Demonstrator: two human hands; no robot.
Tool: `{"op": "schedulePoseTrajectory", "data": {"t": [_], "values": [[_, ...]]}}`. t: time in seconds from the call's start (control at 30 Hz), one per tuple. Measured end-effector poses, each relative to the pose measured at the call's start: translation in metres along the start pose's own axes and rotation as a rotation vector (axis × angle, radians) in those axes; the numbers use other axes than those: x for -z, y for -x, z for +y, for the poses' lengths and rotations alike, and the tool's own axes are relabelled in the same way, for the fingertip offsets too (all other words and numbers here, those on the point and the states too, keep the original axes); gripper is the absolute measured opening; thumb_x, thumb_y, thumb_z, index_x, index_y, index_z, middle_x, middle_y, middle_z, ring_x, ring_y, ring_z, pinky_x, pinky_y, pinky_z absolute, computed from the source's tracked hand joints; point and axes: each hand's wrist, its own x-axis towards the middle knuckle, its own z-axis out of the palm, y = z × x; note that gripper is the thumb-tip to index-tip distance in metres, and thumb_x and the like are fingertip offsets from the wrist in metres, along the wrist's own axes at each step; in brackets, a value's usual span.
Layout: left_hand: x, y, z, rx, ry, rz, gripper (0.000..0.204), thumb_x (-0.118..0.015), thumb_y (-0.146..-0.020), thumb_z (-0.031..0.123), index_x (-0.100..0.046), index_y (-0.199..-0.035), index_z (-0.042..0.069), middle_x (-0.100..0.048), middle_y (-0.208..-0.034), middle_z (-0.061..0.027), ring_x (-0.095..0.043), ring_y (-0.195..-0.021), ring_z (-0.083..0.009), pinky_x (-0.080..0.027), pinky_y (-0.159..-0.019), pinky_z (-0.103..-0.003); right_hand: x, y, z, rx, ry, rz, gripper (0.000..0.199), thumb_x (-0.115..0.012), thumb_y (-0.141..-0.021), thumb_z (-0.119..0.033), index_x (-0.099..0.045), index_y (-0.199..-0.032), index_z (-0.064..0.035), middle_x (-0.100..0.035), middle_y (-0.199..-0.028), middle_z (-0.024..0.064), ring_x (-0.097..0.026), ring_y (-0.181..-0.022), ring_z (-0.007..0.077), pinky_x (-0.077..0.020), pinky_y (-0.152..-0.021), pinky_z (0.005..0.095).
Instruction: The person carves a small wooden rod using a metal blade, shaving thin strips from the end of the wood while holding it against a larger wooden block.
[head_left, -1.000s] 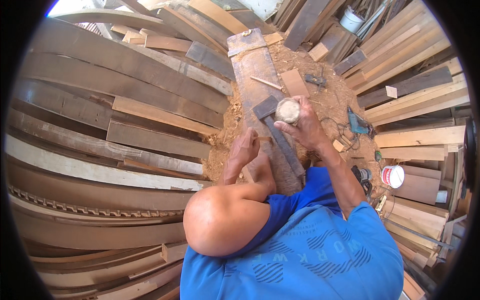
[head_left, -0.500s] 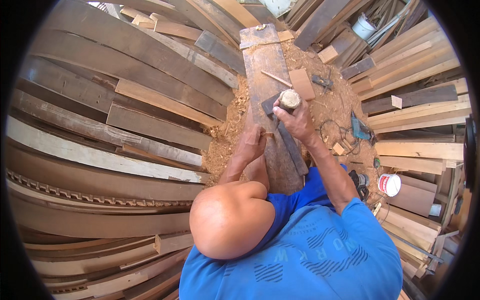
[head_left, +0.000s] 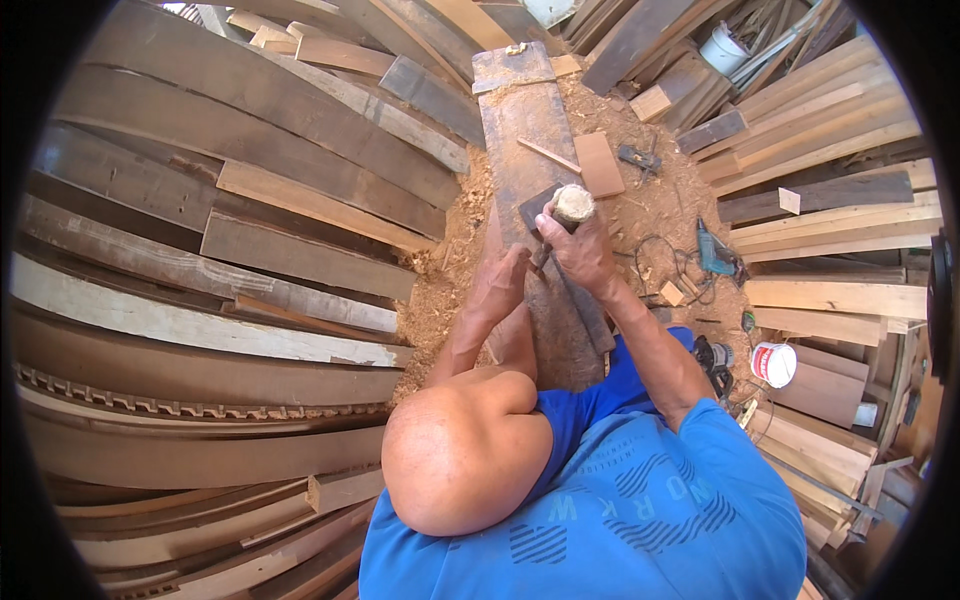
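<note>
My right hand (head_left: 584, 250) is wrapped round a wooden mallet-like piece (head_left: 573, 204) with a round, pale, battered end facing up. Just left of it is my left hand (head_left: 500, 280), its fingers closed in a fist. A small dark piece shows at those fingers, too hidden to name. Both hands are above a long, worn plank (head_left: 525, 110) dusted with shavings. On the plank, a dark wooden bar (head_left: 592, 325) runs under my right wrist, and a dark flat piece (head_left: 537, 207) lies beyond the hands. A thin stick (head_left: 548, 156) rests farther up.
Stacked boards (head_left: 300, 255) line the left side, and lighter timber (head_left: 840, 295) the right. On the sawdust-covered floor lie a reddish board (head_left: 600, 165), a dark power tool (head_left: 638, 158), a teal power tool (head_left: 716, 250) with a cord, and a white tub (head_left: 774, 365).
My left fist has shifted slightly up and left. My right hand has come a little left and lower with the mallet-like piece, closing the gap between the hands. The whole view has shifted slightly.
</note>
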Motion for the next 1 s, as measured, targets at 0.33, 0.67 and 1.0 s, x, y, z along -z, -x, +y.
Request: {"op": "schedulePoseTrajectory", "data": {"t": [0.33,0.67,1.0], "values": [[-0.004,0.002,0.001,-0.074,-0.035,-0.040,0.012,-0.052,-0.089,0.002,-0.059,-0.099,0.007,-0.065,-0.081,-0.0209,-0.063,-0.073,-0.0419,-0.050,-0.060,-0.049,0.005,0.016,-0.011,0.012,0.091,-0.025,0.010,-0.065,-0.089,-0.011,-0.059,-0.090,-0.0034,-0.057,-0.077,0.0010,-0.053,-0.069,0.0121,-0.0455,-0.065,0.0311],[-0.001,0.009,-0.012,-0.026,-0.009,0.030,0.015,-0.059,-0.089,0.008,-0.061,-0.104,0.005,-0.066,-0.078,-0.0184,-0.066,-0.070,-0.0384,-0.052,-0.060,-0.044,0.004,0.024,0.034,0.058,0.121,-0.030,0.016,-0.065,-0.088,-0.016,-0.058,-0.094,-0.0022,-0.060,-0.081,0.0059,-0.056,-0.071,0.0152,-0.0471,-0.066,0.0335],[0.006,0.001,-0.022,0.114,0.023,0.105,0.010,-0.066,-0.086,0.011,-0.062,-0.090,0.003,-0.061,-0.066,-0.0208,-0.063,-0.063,-0.0396,-0.048,-0.055,-0.045,0.017,0.016,-0.019,0.096,-0.018,0.057,0.010,-0.067,-0.088,-0.008,-0.059,-0.086,-0.0029,-0.057,-0.076,0.0000,-0.051,-0.069,0.0087,-0.0434,-0.063,0.0282]]}}
